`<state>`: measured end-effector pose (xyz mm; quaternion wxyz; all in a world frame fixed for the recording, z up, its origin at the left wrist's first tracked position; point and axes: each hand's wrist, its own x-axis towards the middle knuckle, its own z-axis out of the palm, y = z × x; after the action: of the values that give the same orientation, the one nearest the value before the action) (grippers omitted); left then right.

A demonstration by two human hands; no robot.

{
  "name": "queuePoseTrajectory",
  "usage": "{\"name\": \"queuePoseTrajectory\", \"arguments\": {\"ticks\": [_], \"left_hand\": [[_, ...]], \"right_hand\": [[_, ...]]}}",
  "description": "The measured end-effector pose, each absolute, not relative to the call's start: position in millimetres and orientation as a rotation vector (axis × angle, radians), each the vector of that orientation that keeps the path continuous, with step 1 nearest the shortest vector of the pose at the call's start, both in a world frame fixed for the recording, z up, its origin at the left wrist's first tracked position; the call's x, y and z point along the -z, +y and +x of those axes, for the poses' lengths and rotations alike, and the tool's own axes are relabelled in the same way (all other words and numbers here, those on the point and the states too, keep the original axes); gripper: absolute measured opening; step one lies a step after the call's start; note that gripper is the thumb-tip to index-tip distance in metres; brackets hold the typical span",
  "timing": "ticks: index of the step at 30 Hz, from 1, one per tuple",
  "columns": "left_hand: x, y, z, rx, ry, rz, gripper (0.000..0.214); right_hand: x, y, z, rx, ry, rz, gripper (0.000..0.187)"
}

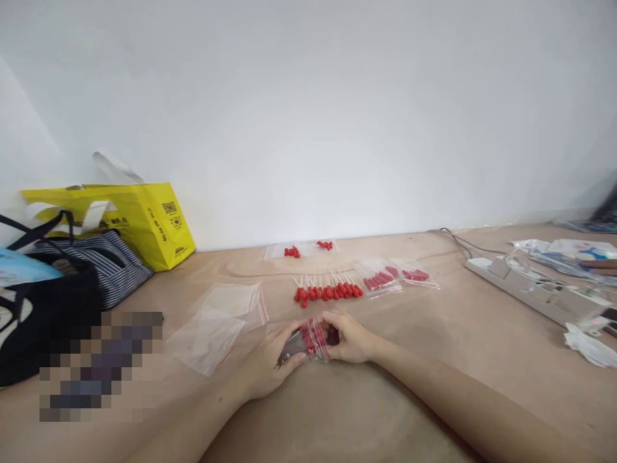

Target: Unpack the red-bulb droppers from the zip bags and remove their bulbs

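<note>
A small clear zip bag [312, 341] with red pieces inside is held between both hands, low over the table. My left hand [265, 366] grips its left side, thumb in front and fingers behind. At the red-striped zip end, my right hand [354, 339] pinches the bag on the right. Just beyond lies a row of white sticks with red heads [328, 292]. Two filled zip bags [380, 280] rest to the right of that row. Flat clear zip bags [207, 334] overlap to the left of my hands. Farther back, red heads [292, 252] lie on clear plastic.
Against the wall at left stands a yellow carrier bag [168, 225], beside a striped bag [120, 273] and a black bag [62, 321]. A white power strip [530, 292] with cables runs along the right. Near it are crumpled white tissue [590, 346] and plastic packets [573, 251].
</note>
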<state>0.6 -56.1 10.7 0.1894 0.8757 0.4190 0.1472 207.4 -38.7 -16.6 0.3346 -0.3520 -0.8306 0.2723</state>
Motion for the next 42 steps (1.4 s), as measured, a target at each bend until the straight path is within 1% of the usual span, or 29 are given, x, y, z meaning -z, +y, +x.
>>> {"name": "queuePoseTrajectory", "arguments": {"ticks": [4,10,15,19,22,27,30,35,39,42], "left_hand": [[-14.2,-57.3,1.9,-0.386,1.189,2.441,0.045],[-15.4,-57.8,3.3,-0.377,1.222,2.437,0.045],[-18.2,-58.9,4.2,-0.345,1.270,2.473,0.044],[-13.7,-56.2,2.8,-0.354,1.246,2.511,0.043],[-11.0,-54.1,1.9,-0.304,1.256,2.514,0.044],[-13.9,-52.5,-1.3,-0.206,1.289,2.538,0.045],[-13.3,-50.9,-5.0,-0.217,1.280,2.582,0.044],[-11.6,-49.5,-7.2,-0.211,1.272,2.599,0.043],[-15.6,-50.9,-5.0,-0.156,1.295,2.572,0.045],[-17.7,-51.7,-5.0,-0.168,1.290,2.577,0.044]], "right_hand": [[14.4,-38.7,210.4,-0.703,-2.187,-0.915,0.020],[16.9,-35.7,212.8,-0.975,-2.085,-0.863,0.018],[22.2,-26.1,223.5,-1.303,-1.840,-0.819,0.027],[22.8,-20.3,232.8,-1.469,-1.741,-0.814,0.037],[21.6,-18.4,235.7,-1.490,-1.714,-0.824,0.036],[15.4,-15.3,246.8,-1.447,-1.561,-1.023,0.025],[12.3,-14.2,258.2,-1.507,-1.422,-1.126,0.026],[14.9,-13.3,264.7,-1.583,-1.256,-1.063,0.032],[12.3,-10.0,272.0,-1.543,-1.309,-1.132,0.029],[-1.0,-6.4,294.0,-1.450,-1.316,-1.190,0.025]]}}
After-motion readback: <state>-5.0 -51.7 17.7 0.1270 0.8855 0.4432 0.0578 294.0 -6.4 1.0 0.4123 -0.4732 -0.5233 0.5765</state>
